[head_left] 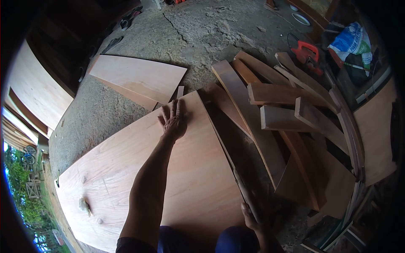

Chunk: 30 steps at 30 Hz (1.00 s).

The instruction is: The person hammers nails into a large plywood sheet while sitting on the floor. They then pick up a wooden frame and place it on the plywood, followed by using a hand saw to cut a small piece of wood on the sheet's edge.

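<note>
A large pale plywood sheet (pixel 198 168) lies across the lower middle, over my knees. My left hand (pixel 174 122) presses flat on it close to the far corner, fingers spread and holding nothing. At the sheet's right edge, low in the view, my right hand (pixel 252 219) is closed around a long thin greyish piece (pixel 247 196) that runs along that edge. The shade hides most of its fingers, and the kind of piece cannot be made out. A small crumpled light-coloured scrap (pixel 84 206) rests on the sheet's left part.
Smaller plywood offcuts (pixel 139 76) lie on the rough concrete floor (pixel 202 29) beyond the sheet. A pile of wooden planks (pixel 274 93) fills the right side. Behind it sit a red power tool (pixel 307 55) and a blue-white plastic sack (pixel 352 41). More plywood (pixel 36 84) leans at far left.
</note>
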### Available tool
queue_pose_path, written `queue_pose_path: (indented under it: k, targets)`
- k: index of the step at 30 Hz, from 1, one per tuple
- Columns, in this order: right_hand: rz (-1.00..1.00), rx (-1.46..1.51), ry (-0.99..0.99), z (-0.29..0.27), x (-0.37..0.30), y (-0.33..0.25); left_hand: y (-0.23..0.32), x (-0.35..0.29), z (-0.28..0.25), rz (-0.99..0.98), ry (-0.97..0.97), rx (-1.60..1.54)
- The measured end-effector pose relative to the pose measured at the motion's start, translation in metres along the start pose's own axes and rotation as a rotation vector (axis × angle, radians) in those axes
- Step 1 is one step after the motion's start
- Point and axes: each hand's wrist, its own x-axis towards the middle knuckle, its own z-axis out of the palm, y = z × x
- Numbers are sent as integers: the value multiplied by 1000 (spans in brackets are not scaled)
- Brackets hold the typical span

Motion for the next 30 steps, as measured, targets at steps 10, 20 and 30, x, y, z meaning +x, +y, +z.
queue_pose_path:
  k: [10, 20, 30]
  targets:
    - [-418, -383, -14, -11, 19, -5, -15, 10, 4, 9, 29, 2]
    - [-288, -382, 163, 32, 161, 10, 17, 12, 10, 36, -20, 0]
    - [-109, -189, 71, 14, 80, 9, 2, 11, 6, 22, 22, 6]
